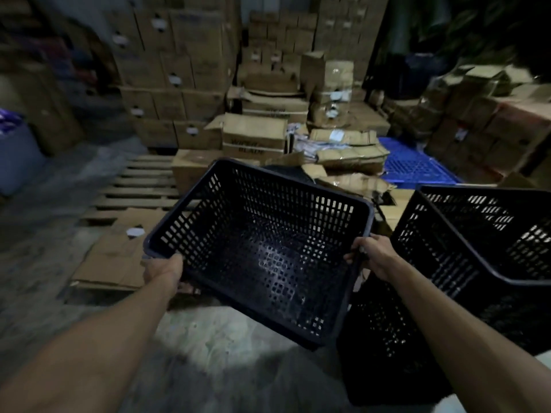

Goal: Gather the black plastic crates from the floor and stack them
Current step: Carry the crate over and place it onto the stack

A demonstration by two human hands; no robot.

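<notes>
**Hands grip one black crate, lifted and tilted**

Hands come first: the left hand closes around the near left corner of the rim of a black plastic crate, and the right hand clasps the rim at its near right corner. The crate is held clear of the concrete floor, empty, tilted so its open top faces the camera and its perforated bottom shows. Just to its right stand more black crates, one nested in another, with a further dark crate low beneath the right forearm. Behind lie flattened cardboard on a wooden pallet, a blue pallet, and stacked cardboard boxes.
</notes>
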